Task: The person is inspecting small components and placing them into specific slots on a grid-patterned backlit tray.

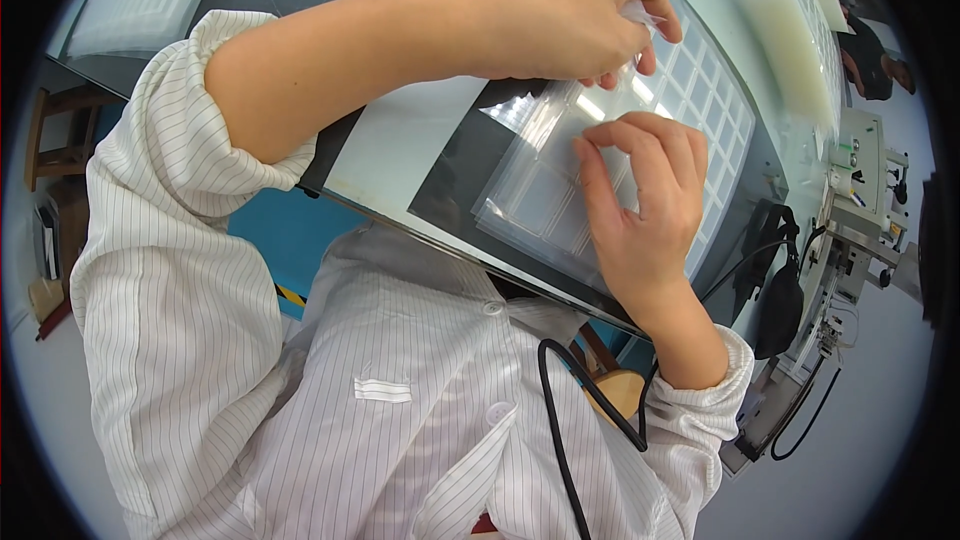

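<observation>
On a glossy pale table (385, 152) with a dark panel (448, 172), clear pocketed sheets (540, 195) lie under the left hand (595, 25), which pinches crumpled film (639, 13), and the curled right hand (655, 200), whose grip I cannot tell, while a black bag (780, 305), machinery (862, 175) and a dark-clothed person (870, 62) appear to the right

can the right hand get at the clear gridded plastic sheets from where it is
Probably yes: the right hand is right at the clear gridded plastic sheets, with nothing visible between; the left hand, holding crumpled film, is farther off.
</observation>
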